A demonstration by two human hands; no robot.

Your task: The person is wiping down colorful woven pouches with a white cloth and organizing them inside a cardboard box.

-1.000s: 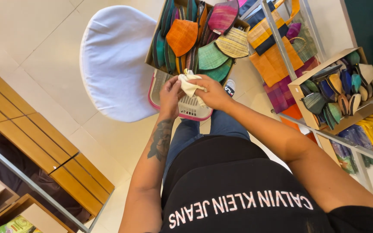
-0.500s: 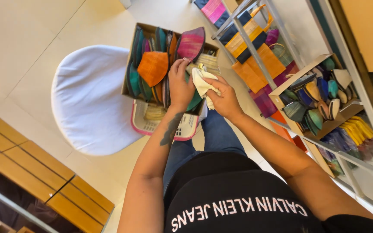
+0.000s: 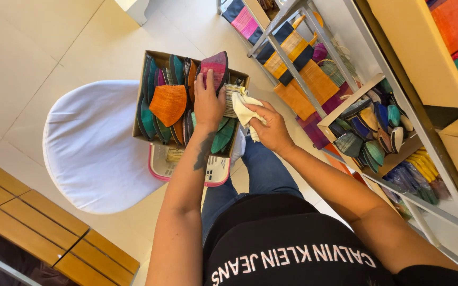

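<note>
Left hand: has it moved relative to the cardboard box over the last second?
Yes. The left hand went from the box's near edge, beside the white cloth, up into the cardboard box, onto a pink pouch.

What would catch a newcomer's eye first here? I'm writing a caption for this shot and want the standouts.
First, the cardboard box at centre, crammed with bright woven pouches, where the left hand grips a pink-and-purple pouch at the box's far edge. Beside it, the right hand clutches a white cloth. The box rests on a pink-rimmed basket next to a white chair, with more pouches on the metal shelf at right.
</note>
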